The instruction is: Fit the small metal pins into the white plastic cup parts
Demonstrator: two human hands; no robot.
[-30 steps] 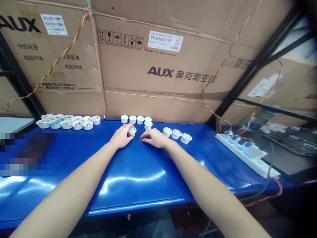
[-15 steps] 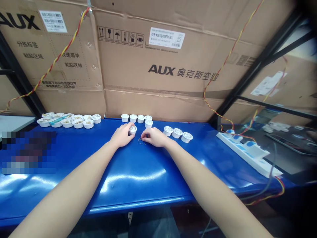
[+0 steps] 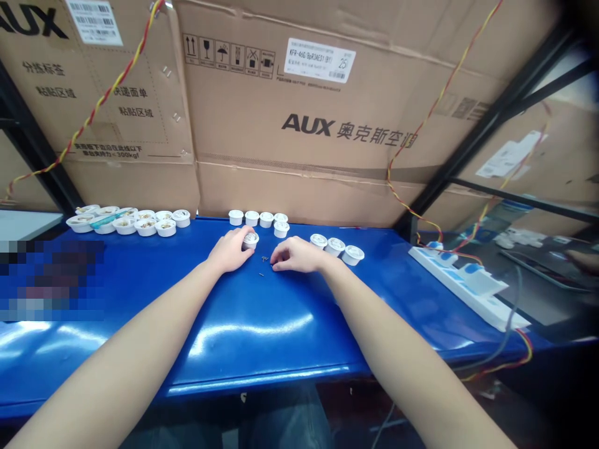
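Observation:
My left hand (image 3: pixel 229 251) is curled around a small white cup (image 3: pixel 251 241) that stands on the blue table, thumb in front and fingers behind. Dark bits show at the cup's top. To its right, my right hand (image 3: pixel 299 254) rests low over the tabletop with thumb and fingertips pinched together. Whatever lies between those fingertips is too small to make out. Several tiny metal pieces, screw-like in shape (image 3: pixel 264 259), lie loose between the two hands, and one small piece (image 3: pixel 261 274) lies nearer to me.
Behind my hands stands a row of white cups (image 3: pixel 251 218); three more cups (image 3: pixel 336 247) sit right of my right hand. At the back left is a cluster of filled cups (image 3: pixel 146 227) with a teal object across them. A white power strip (image 3: pixel 468 287) lies at right.
My right hand has shifted slightly right, its fingertips still pinched near the table. The small metal pieces lie in a different spread. My left hand keeps its hold on the cup.

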